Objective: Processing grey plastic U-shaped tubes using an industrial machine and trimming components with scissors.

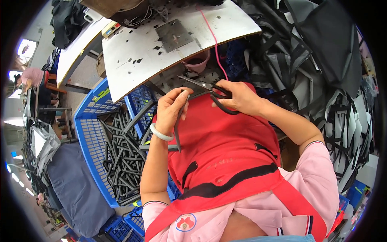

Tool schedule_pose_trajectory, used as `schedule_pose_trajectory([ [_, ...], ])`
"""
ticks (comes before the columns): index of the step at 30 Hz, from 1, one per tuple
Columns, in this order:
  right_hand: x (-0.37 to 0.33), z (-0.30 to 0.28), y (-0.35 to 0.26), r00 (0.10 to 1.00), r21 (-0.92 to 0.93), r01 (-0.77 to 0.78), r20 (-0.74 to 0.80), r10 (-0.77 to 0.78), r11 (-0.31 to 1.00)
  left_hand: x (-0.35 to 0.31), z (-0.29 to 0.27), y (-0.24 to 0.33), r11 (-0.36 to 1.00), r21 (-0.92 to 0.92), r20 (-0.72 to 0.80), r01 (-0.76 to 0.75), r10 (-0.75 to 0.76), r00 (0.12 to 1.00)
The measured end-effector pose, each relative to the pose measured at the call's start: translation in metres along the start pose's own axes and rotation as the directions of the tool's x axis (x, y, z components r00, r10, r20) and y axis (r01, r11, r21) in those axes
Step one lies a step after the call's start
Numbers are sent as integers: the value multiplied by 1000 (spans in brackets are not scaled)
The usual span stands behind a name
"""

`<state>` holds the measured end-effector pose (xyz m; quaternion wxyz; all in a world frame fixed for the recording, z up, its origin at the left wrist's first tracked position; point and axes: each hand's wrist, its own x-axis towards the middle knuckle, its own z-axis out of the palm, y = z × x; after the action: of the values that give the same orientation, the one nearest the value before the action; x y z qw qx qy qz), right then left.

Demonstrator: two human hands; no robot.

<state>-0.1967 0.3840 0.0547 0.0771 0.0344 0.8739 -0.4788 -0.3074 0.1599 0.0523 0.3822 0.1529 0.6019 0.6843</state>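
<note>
My left hand [171, 109] pinches a narrow dark strap piece [177, 131] that hangs down over my red apron [225, 145]. A pale bangle sits on that wrist. My right hand [242, 97] grips black-handled scissors [205, 86], whose open blades point left toward the top of the strap, close to my left fingertips. Both hands are held above my lap, just below the edge of the white sewing table [169, 44].
A blue plastic crate [90, 133] at my left holds several cut dark strap pieces. A second blue crate [141, 101] stands beside it. Piles of black and grey straps [346, 121] lie at my right. A pink cup [197, 62] hangs under the table. Another person sits far left.
</note>
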Motion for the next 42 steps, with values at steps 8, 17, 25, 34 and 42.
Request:
schedule_pose_trajectory([
  [8, 10, 41, 8, 976, -244, 186, -64, -207, 952, 18, 26, -53, 975, 221, -234, -21, 74, 969],
  [17, 9, 51, 4, 850, -471, 269, -294, -436, 840, 32, 10, -65, 989, 142, -374, -40, 91, 923],
  [25, 0, 27, 19, 894, -165, 199, -374, -248, 966, 21, -17, -55, 998, -4, -482, -60, 51, 875],
  [34, 12, 39, 14, 760, -281, 296, -510, -403, 913, 22, 13, -50, 989, 57, -378, -137, 149, 914],
  [42, 23, 32, 23, 928, 108, 272, -291, -231, 956, 34, 20, -43, 994, 68, -273, -82, 97, 957],
])
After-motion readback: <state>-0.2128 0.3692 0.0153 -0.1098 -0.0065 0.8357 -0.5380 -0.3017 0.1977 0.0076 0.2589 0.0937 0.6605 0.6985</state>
